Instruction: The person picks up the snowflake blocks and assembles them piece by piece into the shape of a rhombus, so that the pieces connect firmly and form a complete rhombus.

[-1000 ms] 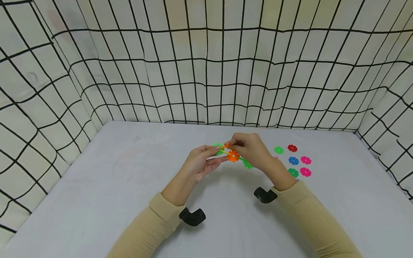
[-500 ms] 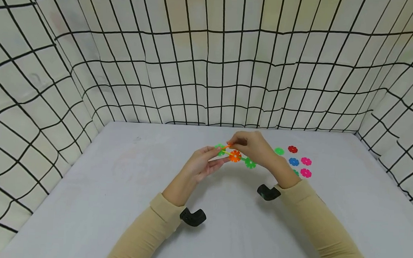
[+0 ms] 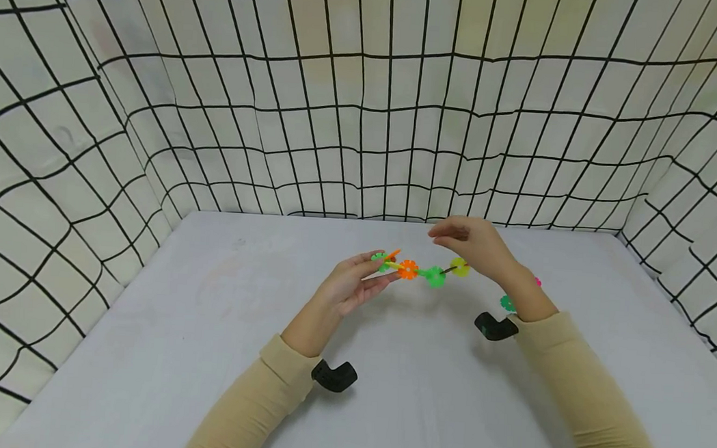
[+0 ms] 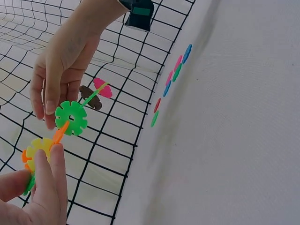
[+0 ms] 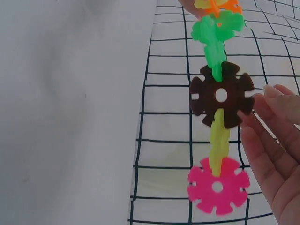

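Observation:
My left hand (image 3: 351, 285) pinches one end of a chain of slotted plastic flower discs, held above the table. At that end an orange disc (image 3: 393, 255) sticks up by the fingertips, beside a light green disc (image 3: 379, 258). Rightward the chain runs on through an orange disc (image 3: 408, 269), a green disc (image 3: 435, 277) and a yellow disc (image 3: 460, 266). In the right wrist view, a brown disc (image 5: 239, 91) and a pink end disc (image 5: 218, 201) also show in it. My right hand (image 3: 480, 248), fingers loosely bent and holding nothing, hovers beside the chain.
Loose discs, among them a dark green disc (image 3: 508, 303), lie on the white table (image 3: 205, 310) to the right, mostly behind my right arm. In the left wrist view a blue disc (image 4: 187, 54) and a red disc (image 4: 157, 105) show there. A black-grid net (image 3: 370, 129) encloses the table.
My right hand has let go of the upright orange disc and moved right and up, uncovering the yellow part of the chain and hiding most loose discs. The left hand keeps its grip.

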### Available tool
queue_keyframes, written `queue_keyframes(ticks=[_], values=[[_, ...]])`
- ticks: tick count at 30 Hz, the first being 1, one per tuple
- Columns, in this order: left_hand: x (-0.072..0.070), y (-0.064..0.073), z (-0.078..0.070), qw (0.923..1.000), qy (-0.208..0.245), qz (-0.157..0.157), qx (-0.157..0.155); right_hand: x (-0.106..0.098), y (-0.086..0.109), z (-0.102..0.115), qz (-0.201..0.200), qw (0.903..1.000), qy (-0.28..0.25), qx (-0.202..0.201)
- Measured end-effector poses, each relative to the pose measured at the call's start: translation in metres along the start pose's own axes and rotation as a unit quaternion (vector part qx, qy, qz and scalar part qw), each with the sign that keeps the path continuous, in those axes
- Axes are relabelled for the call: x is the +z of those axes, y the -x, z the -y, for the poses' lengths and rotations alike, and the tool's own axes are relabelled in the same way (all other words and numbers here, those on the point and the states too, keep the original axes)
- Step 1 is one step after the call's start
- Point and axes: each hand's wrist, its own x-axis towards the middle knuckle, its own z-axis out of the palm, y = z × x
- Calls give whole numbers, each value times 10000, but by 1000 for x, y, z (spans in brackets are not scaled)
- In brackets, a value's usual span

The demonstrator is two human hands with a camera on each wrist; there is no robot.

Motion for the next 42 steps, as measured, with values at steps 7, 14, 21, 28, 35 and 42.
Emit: queue_keyframes(ticks=[7,14,21,28,35,42], values=[[-2,0,-3,9990,36,379,-220,-28,10,-20,-448,9977,-58,497],[-5,-2,-1,9977,70,583,-347,-38,21,-49,-686,9927,-187,974],[-5,-3,0,9970,262,650,-342,-37,24,-78,-357,9843,-37,1729],[-4,-4,-1,9968,412,622,-295,-30,19,-111,588,9697,518,2315],[-3,-3,-2,9969,441,595,-263,-27,16,-118,700,9611,625,2598],[-3,-3,-1,9977,308,533,-290,-28,12,-118,698,9549,647,2812]])
